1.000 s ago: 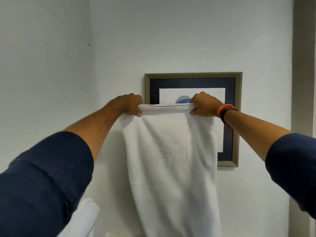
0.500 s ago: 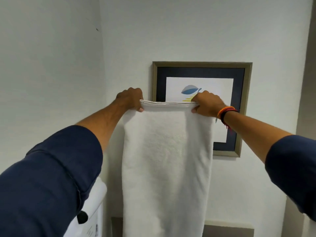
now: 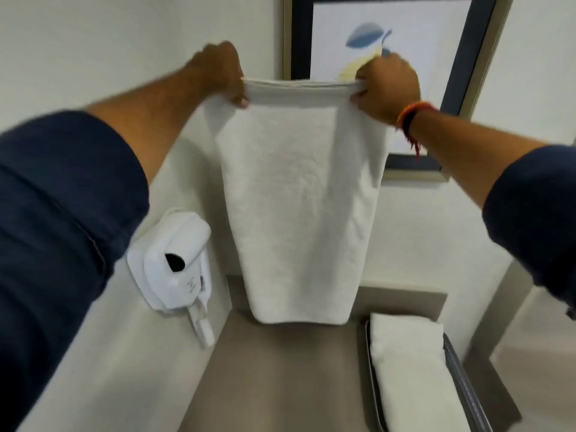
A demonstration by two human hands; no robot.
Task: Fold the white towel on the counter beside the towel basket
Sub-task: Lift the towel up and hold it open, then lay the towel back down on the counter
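The white towel (image 3: 299, 201) hangs doubled over in the air, stretched between both hands, and its lower folded edge floats just above the brown counter (image 3: 280, 375). My left hand (image 3: 219, 71) pinches the top left corner. My right hand (image 3: 386, 88), with an orange and black wristband, pinches the top right corner. The towel basket (image 3: 464, 381), dark and wire-sided, stands on the counter at the lower right and holds a folded white towel (image 3: 411, 366).
A white wall-mounted hair dryer (image 3: 174, 260) sticks out from the left wall beside the counter. A framed picture (image 3: 405, 29) hangs on the back wall behind the towel. The counter's right edge drops off past the basket.
The view has tilted down, bringing the counter, the basket and the hair dryer into sight. Both hands still hold the towel's top corners, now lower and closer to the counter.
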